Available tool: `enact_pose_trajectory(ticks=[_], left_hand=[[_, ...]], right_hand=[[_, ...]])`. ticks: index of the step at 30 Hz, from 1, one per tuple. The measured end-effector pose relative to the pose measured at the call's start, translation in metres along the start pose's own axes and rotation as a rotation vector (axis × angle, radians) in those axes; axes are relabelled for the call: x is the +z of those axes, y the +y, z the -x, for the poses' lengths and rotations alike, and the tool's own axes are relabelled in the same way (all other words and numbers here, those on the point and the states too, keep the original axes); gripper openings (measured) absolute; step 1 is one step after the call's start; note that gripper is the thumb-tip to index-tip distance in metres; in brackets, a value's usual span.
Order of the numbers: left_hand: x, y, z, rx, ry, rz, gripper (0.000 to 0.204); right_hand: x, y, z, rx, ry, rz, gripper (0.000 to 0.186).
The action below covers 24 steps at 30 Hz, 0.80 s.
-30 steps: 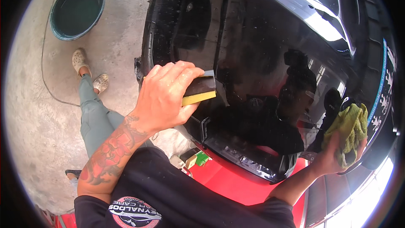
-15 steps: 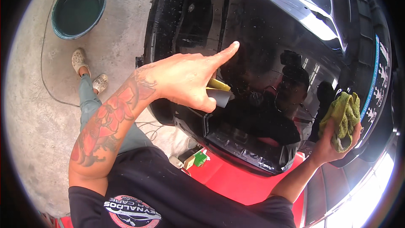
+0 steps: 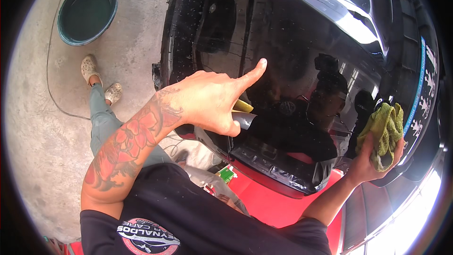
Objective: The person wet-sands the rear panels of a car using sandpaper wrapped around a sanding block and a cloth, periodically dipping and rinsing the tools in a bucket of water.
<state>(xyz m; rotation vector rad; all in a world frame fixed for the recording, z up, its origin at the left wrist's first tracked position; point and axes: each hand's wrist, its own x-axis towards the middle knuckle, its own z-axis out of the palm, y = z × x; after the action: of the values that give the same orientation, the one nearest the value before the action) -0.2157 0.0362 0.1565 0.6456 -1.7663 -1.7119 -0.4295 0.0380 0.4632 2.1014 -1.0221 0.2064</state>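
Observation:
A glossy black car body panel [image 3: 292,33] fills the upper right, and my own dark reflection shows in it. My left hand [image 3: 212,101] is raised in front of the panel with the index finger stretched out, its tip on or just off the paint. The other fingers hold a yellow and grey sponge pad [image 3: 243,113] against the palm; most of the pad is hidden. My right hand [image 3: 373,153] is closed around a crumpled yellow-green cloth [image 3: 384,130], pressed near the panel's right edge.
A dark green round tub [image 3: 87,12] stands on the concrete floor at upper left, with a thin cable [image 3: 49,85] curving past it. My legs and light clogs [image 3: 89,68] are below. Something red [image 3: 269,203] lies under the panel's lower edge.
My left hand has turned from gripping the sponge flat on the panel to pointing with the index finger, moving slightly right and up. My right hand with the cloth has stayed roughly in place.

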Motion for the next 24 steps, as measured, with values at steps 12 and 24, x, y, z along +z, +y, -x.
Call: enact_pose_trajectory(ticks=[12, 24], left_hand=[[0.059, -0.028, -0.014, 0.201, 0.966, 0.078, 0.055], [0.061, -0.028, -0.039, 0.161, 1.096, -0.020, 0.054]], right_hand=[[-0.002, 0.008, 0.004, -0.045, 0.003, 0.015, 0.071], [-0.004, 0.010, 0.006, -0.025, 0.025, 0.031, 0.074]])
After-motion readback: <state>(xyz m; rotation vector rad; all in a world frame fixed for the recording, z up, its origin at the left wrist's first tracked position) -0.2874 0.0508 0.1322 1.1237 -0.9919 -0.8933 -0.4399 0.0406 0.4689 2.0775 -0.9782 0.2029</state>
